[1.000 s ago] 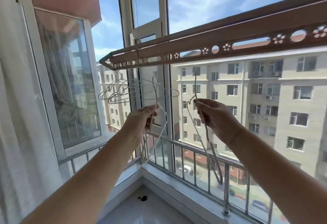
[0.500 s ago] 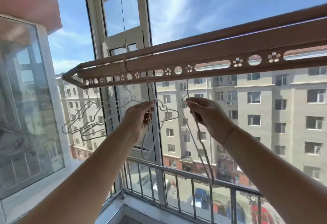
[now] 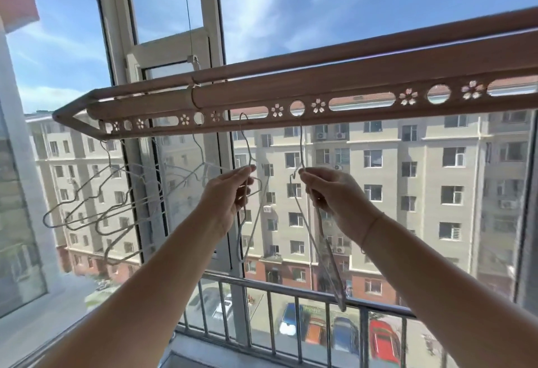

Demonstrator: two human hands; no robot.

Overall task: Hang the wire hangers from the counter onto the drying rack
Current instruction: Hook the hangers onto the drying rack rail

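Drying rack [image 3: 364, 76]: brown double bar with a punched strip of slots, round holes and flower cut-outs along its lower edge. It is slung from a thin cable [image 3: 187, 9] by a ring [image 3: 193, 97] and crosses the view at a slant, higher toward the right.

Left hand [image 3: 230, 193]: raised just below the rack, thumb and fingertips pressed together on the neck of one wire hanger.

Left hanger [image 3: 249, 152]: thin pale wire. The hook curves into a long slot of the rack's strip, and the body hangs nearly edge-on below the hand.

Right hand [image 3: 334, 196]: raised below the rack, near the left hand and apart from it. The fingers are curled, with thumb and forefinger pinching the other hanger where neck meets shoulders. A thin cord [image 3: 369, 229] circles the wrist.

Right hanger [image 3: 301, 143]: the neck runs straight up to the lower rim of a round hole in the rack's strip, the next opening to the right of the left hanger's slot. Whether the hook has passed through cannot be told. The body hangs edge-on below the hand, its lower end blurred.

Hung hangers [image 3: 102, 213]: same wire, hooked on the strip near the rack's left end. The bodies overlap, tilted out to the left beneath it. Count unclear.

Behind the rack: white window frame [image 3: 211, 4]. Well below the rack: metal railing [image 3: 291, 290]. Beyond the rack, through the glass: apartment block [image 3: 422, 164], with parked cars [image 3: 381, 341] far beneath.
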